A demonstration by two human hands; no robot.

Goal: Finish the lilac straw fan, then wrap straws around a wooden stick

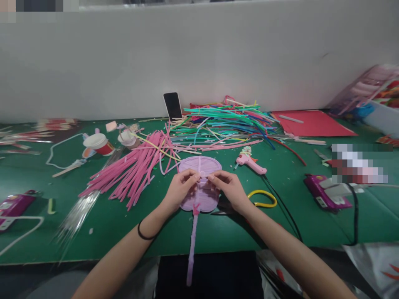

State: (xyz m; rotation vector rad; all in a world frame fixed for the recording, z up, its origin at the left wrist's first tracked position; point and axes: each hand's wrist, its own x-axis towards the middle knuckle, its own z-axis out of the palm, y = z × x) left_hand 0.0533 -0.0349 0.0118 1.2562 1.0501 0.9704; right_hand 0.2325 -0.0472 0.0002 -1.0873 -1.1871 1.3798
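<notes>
A lavender hand fan [204, 203], seemingly made of pipe cleaners, lies face up in front of me with its wrapped handle [191, 253] pointing toward me over the table edge. A pink tie is wound where the handle meets the head. My left hand [183, 187] is closed in a pinch at the small round piece in the fan's centre. From the other side, my right hand [229, 189] pinches at the same spot, its fingertips close to the left ones. Scissors [264, 198] with yellow handles lie partly under my right hand.
A pink glue gun [252, 164] with a black cord lies right of the fan. Pink pipe cleaners [134, 170] spread at left, with multicoloured ones [224, 120] behind. A phone [173, 106] leans on the wall. Paper cup [98, 144], purple power strips [327, 193] and red sheets [314, 123] surround.
</notes>
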